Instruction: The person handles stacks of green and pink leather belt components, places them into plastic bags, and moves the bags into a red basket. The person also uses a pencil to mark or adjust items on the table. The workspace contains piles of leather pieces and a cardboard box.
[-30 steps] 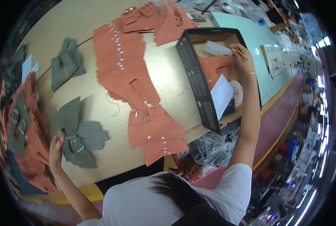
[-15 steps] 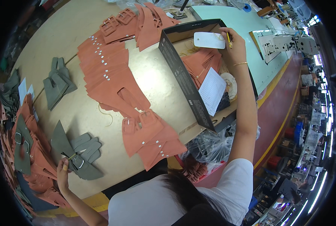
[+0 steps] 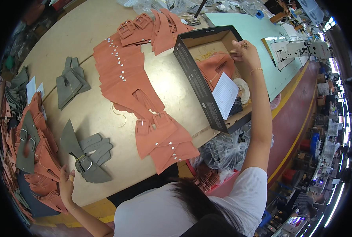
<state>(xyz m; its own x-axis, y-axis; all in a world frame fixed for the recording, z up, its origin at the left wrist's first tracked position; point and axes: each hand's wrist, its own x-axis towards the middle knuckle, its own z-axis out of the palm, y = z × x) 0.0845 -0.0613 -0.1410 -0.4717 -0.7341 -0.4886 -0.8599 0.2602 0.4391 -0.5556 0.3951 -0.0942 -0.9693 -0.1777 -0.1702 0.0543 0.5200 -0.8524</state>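
My right hand [image 3: 245, 55] is over the black cardboard box [image 3: 197, 83], its fingers pinched on a thin pale string that runs left above the coral pieces [image 3: 217, 65] inside. A written paper sheet [image 3: 225, 96] leans in the same box. My left hand [image 3: 66, 183] is at the table's near left, fingers apart and holding nothing. Beside it, on the table, lies an olive-green bundle of cut pieces [image 3: 91, 173], tied with a string and carrying a metal buckle. Stacked coral pieces [image 3: 43, 170] are on its other side.
A fanned row of coral pieces with white tags [image 3: 122, 71] crosses the table [image 3: 172, 83], with buckled coral pieces [image 3: 166, 138] nearer me. Another olive bundle [image 3: 71, 85] lies at left. A sewing machine [image 3: 298, 49] stands at right on a pale green table [image 3: 243, 23].
My left hand has let go of the olive bundle, which rests on the table. The white card and yellow tool are gone from my right hand, which now pinches a string.
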